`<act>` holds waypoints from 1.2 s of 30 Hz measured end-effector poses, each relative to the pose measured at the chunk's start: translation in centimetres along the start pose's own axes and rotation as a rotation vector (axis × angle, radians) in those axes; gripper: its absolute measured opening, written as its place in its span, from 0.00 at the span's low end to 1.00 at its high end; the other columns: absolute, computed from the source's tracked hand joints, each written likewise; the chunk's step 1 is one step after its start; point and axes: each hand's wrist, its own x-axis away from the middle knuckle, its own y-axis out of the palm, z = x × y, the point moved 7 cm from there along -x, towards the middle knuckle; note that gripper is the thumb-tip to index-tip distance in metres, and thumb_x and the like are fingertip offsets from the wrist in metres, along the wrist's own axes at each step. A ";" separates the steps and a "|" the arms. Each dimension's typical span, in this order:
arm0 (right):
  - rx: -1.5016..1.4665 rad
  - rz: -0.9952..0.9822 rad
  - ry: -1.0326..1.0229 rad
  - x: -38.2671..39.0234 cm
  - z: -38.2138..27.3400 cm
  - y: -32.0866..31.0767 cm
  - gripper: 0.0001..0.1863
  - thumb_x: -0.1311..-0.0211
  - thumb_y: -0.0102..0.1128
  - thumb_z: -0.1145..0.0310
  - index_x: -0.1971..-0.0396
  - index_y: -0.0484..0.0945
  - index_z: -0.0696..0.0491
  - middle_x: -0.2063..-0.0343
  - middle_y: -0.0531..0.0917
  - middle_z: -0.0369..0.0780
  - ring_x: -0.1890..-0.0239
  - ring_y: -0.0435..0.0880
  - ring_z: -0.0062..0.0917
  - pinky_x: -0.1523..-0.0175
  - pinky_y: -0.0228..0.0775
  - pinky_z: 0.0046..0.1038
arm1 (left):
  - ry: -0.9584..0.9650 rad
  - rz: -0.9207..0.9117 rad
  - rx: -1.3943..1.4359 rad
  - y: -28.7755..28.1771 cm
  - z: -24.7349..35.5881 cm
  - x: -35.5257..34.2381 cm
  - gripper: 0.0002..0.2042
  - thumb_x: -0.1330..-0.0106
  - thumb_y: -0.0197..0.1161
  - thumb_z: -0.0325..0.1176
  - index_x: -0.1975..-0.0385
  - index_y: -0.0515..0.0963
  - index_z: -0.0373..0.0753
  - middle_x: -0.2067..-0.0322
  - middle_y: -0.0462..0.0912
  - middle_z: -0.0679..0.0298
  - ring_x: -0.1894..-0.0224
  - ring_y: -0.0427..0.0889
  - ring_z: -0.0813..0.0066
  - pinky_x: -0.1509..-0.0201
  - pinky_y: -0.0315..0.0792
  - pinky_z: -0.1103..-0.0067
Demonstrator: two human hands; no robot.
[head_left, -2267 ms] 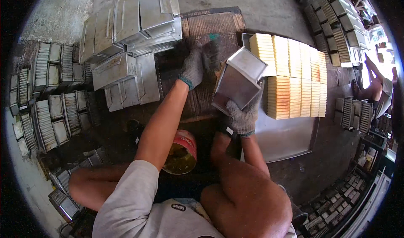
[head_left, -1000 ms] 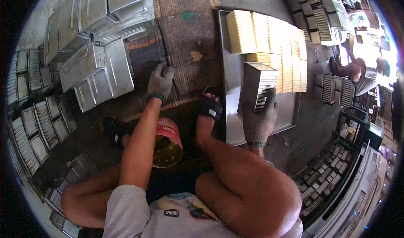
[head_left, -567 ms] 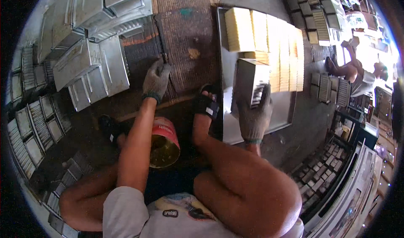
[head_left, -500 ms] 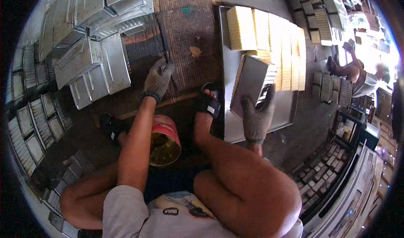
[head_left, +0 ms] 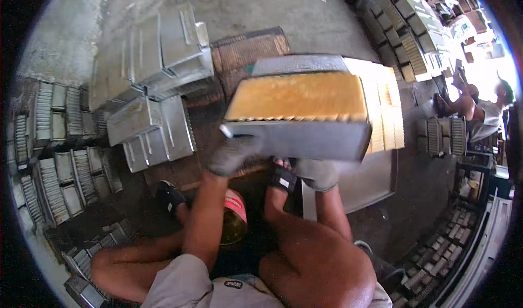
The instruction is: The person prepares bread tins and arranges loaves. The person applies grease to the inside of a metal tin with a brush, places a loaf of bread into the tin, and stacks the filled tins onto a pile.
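With both gloved hands I hold up a metal loaf pan [head_left: 299, 136], blurred by motion. A golden-brown loaf [head_left: 297, 96] with a ridged edge shows at its top. My left hand [head_left: 234, 154] grips the pan's left end, closed on it. My right hand [head_left: 318, 173] is under the pan's right part, its fingers hidden. Beneath lies a large metal tray [head_left: 376, 180], carrying pale yellow ridged loaves [head_left: 391, 112] side by side. The pan hides part of the tray and its loaves.
Stacked metal pans [head_left: 158, 52] stand at the left on the floor, near brown cardboard [head_left: 250, 46]. A red-labelled bucket [head_left: 234, 218] sits between my feet. More pans [head_left: 60, 188] line the far left. Another person [head_left: 482, 112] sits at the right beside pan stacks.
The loaf pan has risen from the tray and turned, showing its brown top. My left hand has come over from the cardboard to hold it. The view has shifted.
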 end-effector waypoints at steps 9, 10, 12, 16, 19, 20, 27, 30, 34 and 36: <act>-0.094 -0.111 0.086 -4.9 5.2 4.0 0.28 0.27 0.62 0.52 0.36 0.73 0.55 0.47 0.84 0.41 0.49 0.86 0.31 0.45 0.81 0.36 | 0.379 -0.687 -0.701 -0.1 13.3 -6.1 0.52 0.57 0.86 0.36 0.26 0.65 0.37 0.34 0.78 0.57 0.34 0.75 0.70 0.28 0.67 0.70; -0.088 -0.099 0.071 -4.6 4.9 3.5 0.28 0.27 0.62 0.52 0.36 0.73 0.54 0.47 0.84 0.41 0.49 0.86 0.31 0.45 0.82 0.35 | 0.521 -0.712 -0.885 1.3 14.2 -6.2 0.50 0.56 0.85 0.35 0.28 0.68 0.37 0.35 0.79 0.57 0.35 0.76 0.70 0.29 0.67 0.71; -0.084 -0.077 0.058 -4.1 4.9 2.0 0.28 0.27 0.62 0.52 0.35 0.73 0.54 0.47 0.85 0.41 0.50 0.87 0.30 0.46 0.83 0.35 | 0.140 -0.495 -0.473 0.2 11.4 -7.5 0.32 0.42 0.73 0.30 0.34 0.75 0.36 0.39 0.82 0.59 0.38 0.79 0.70 0.34 0.73 0.73; -0.138 0.092 0.093 -5.9 4.0 -0.5 0.27 0.27 0.62 0.52 0.37 0.74 0.53 0.50 0.86 0.39 0.53 0.88 0.28 0.51 0.85 0.32 | 0.204 0.178 -0.477 -6.0 4.8 -8.5 0.25 0.25 0.63 0.40 0.31 0.73 0.40 0.36 0.79 0.61 0.35 0.75 0.70 0.29 0.66 0.75; 0.165 0.103 0.077 -7.2 2.7 2.1 0.24 0.27 0.61 0.59 0.37 0.74 0.54 0.54 0.85 0.38 0.57 0.87 0.22 0.56 0.83 0.27 | -0.022 0.325 0.226 -9.2 -4.5 -7.2 0.28 0.22 0.59 0.45 0.28 0.69 0.37 0.31 0.73 0.61 0.30 0.70 0.66 0.23 0.59 0.72; 0.226 0.055 -0.011 -7.7 2.2 3.4 0.24 0.27 0.61 0.61 0.36 0.73 0.55 0.54 0.84 0.38 0.58 0.86 0.22 0.56 0.82 0.27 | 0.056 0.316 0.082 -9.6 -5.4 -6.4 0.32 0.24 0.62 0.47 0.27 0.66 0.36 0.30 0.71 0.58 0.30 0.69 0.64 0.24 0.60 0.71; 0.528 0.072 -0.048 -10.4 5.3 1.4 0.26 0.29 0.64 0.68 0.35 0.71 0.59 0.46 0.83 0.41 0.47 0.81 0.23 0.41 0.74 0.26 | 0.369 0.375 -0.784 -6.2 -5.8 -4.1 0.37 0.36 0.74 0.49 0.33 0.72 0.33 0.36 0.76 0.46 0.32 0.74 0.53 0.27 0.65 0.66; 0.518 0.076 -0.064 -10.6 5.1 0.7 0.24 0.29 0.63 0.68 0.36 0.72 0.58 0.46 0.83 0.41 0.47 0.82 0.23 0.40 0.73 0.26 | 0.322 0.522 -0.804 -4.6 -4.4 -2.9 0.27 0.37 0.75 0.43 0.42 0.80 0.33 0.43 0.83 0.49 0.39 0.81 0.55 0.34 0.72 0.66; 0.472 0.068 -0.056 -10.4 4.9 1.1 0.26 0.29 0.61 0.70 0.33 0.69 0.58 0.45 0.82 0.41 0.47 0.81 0.23 0.41 0.74 0.26 | 0.227 0.533 -0.684 -2.9 -4.2 -1.9 0.21 0.37 0.74 0.36 0.46 0.82 0.34 0.48 0.86 0.51 0.43 0.84 0.57 0.36 0.74 0.68; 0.468 0.050 -0.040 -10.0 4.4 1.5 0.28 0.28 0.60 0.71 0.31 0.67 0.58 0.44 0.81 0.42 0.46 0.81 0.24 0.41 0.75 0.27 | 0.284 0.570 -0.676 -1.8 -3.2 -0.9 0.19 0.37 0.73 0.34 0.47 0.83 0.34 0.50 0.87 0.52 0.45 0.85 0.58 0.36 0.75 0.69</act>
